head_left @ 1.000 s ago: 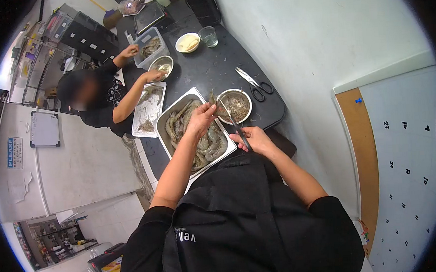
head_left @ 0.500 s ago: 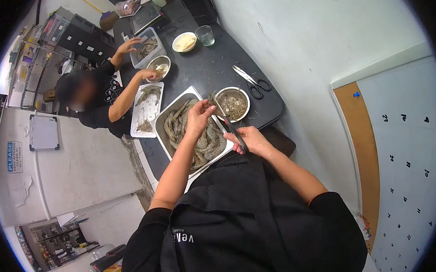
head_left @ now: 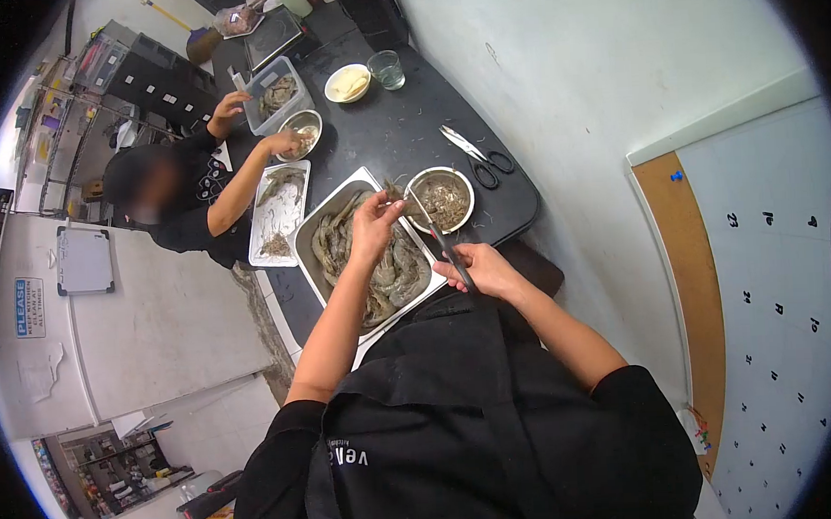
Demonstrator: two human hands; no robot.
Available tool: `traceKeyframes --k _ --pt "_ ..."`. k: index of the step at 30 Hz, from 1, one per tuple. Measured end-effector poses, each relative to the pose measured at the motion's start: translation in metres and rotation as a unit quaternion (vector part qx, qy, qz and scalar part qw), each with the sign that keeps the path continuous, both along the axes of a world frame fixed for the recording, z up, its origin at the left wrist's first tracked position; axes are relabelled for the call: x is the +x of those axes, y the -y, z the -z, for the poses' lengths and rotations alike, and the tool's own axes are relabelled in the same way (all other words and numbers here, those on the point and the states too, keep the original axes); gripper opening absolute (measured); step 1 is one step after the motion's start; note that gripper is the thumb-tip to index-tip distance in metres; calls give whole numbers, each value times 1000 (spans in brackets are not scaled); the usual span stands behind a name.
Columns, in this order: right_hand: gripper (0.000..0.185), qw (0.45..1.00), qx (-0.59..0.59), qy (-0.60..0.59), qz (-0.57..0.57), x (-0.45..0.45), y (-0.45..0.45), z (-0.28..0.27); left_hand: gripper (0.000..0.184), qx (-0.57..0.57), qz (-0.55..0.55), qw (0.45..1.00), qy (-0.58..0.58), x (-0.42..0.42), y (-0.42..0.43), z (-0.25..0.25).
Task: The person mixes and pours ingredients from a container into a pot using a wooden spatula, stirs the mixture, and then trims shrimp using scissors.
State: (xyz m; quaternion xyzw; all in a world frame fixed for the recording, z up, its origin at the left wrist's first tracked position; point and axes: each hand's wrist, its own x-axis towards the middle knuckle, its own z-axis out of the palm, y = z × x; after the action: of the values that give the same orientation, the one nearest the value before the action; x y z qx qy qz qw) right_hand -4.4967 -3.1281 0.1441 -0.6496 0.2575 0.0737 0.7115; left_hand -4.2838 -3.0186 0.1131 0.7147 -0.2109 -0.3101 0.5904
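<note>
Between its fingers my left hand pinches a shrimp, held above the near rim of a round metal bowl of trimmings. My right hand grips black-handled scissors; their blades point up toward the shrimp beside my left fingertips. Whether the blades touch the shrimp I cannot tell. Under my left forearm sits a large white-rimmed tray heaped with whole raw shrimp.
Another pair of scissors lies on the black table, near a glass and a small bowl. Across the left corner a co-worker reaches over a metal bowl, a plastic tub and a white tray.
The scissor blades look slightly more apart than before, near the shrimp. The co-worker's far hand has drawn back toward the tub's edge. The view has shifted slightly.
</note>
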Motion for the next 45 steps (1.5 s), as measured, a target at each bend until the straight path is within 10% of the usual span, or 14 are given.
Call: traceKeyframes --k 28,45 --pt "66 971 -233 27 35 4 5 -10 23 -86 -8 969 -231 -13 15 -9" --pt "55 991 -113 58 47 8 -9 -8 29 -95 58 994 -17 -20 18 -30"
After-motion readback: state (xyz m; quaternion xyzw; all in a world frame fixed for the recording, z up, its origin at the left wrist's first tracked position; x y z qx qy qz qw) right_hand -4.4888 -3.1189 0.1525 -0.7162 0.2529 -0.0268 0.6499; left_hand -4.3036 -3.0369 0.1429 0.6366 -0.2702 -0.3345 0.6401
